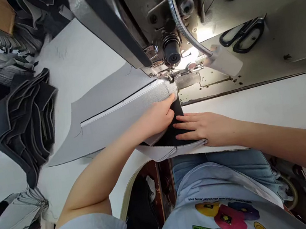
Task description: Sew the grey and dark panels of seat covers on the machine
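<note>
Grey fabric with a white strip along it lies under the presser foot of a sewing machine. My left hand presses on the fabric just in front of the foot, its index finger stretched out and the other fingers curled under. A black piece shows beneath the grey layer, with a stitched grey edge folded up near the table's front. My right hand lies flat on the black piece and that edge, fingers spread.
Black-handled scissors rest on the machine bed at the right. A lamp with a flexible metal neck hangs by the needle area. Stacked dark grey pieces lie on the white table at the left, with a bundle below.
</note>
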A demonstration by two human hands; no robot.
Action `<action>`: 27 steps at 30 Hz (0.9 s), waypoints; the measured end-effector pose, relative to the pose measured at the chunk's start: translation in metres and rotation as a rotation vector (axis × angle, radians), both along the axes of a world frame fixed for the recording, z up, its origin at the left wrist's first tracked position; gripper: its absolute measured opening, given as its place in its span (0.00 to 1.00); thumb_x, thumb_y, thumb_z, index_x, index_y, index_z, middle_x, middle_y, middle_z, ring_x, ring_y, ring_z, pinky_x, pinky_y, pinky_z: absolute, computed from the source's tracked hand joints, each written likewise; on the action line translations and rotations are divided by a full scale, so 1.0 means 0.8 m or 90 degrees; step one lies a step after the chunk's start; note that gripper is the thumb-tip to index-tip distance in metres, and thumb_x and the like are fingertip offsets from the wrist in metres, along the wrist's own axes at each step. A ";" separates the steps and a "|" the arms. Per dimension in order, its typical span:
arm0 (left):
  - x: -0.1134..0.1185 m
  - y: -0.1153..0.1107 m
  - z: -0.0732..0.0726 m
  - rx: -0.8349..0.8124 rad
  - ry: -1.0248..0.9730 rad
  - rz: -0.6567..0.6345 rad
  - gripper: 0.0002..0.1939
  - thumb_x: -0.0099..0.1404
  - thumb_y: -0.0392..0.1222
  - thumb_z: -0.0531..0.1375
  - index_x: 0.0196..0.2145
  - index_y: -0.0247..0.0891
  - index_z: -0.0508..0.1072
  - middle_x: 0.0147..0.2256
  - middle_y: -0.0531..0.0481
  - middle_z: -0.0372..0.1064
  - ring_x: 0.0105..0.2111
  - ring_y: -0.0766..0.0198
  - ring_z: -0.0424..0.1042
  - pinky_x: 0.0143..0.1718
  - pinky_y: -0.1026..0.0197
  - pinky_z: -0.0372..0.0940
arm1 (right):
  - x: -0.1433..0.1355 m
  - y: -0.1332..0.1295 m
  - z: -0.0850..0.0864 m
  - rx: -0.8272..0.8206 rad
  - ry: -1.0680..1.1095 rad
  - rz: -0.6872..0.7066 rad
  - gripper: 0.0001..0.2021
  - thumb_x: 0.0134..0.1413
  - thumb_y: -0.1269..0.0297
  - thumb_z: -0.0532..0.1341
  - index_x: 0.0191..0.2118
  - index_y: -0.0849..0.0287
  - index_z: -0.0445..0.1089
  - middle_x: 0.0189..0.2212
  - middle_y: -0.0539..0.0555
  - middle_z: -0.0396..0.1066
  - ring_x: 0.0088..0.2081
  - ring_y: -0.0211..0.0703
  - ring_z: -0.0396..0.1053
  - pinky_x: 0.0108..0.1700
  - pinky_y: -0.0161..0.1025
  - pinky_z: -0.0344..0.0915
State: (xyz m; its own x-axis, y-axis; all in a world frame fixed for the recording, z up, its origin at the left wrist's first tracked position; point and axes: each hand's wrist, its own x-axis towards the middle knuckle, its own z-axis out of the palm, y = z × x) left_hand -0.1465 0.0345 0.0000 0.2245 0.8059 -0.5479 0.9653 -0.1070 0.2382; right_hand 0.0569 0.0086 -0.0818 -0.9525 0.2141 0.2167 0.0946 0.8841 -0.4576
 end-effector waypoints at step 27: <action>-0.029 0.068 -0.011 0.235 0.185 -0.046 0.30 0.73 0.49 0.47 0.63 0.25 0.63 0.66 0.29 0.55 0.68 0.36 0.50 0.65 0.38 0.54 | -0.029 -0.001 0.047 0.103 -0.102 -0.022 0.21 0.57 0.56 0.67 0.52 0.64 0.78 0.58 0.68 0.71 0.61 0.65 0.68 0.68 0.64 0.54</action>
State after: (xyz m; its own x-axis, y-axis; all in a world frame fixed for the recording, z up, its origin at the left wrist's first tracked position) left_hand -0.1700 0.0888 -0.0089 0.1675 0.9464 -0.2763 0.9732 -0.2035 -0.1072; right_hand 0.0335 0.0080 -0.0443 -0.9701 0.2225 0.0973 0.1867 0.9395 -0.2872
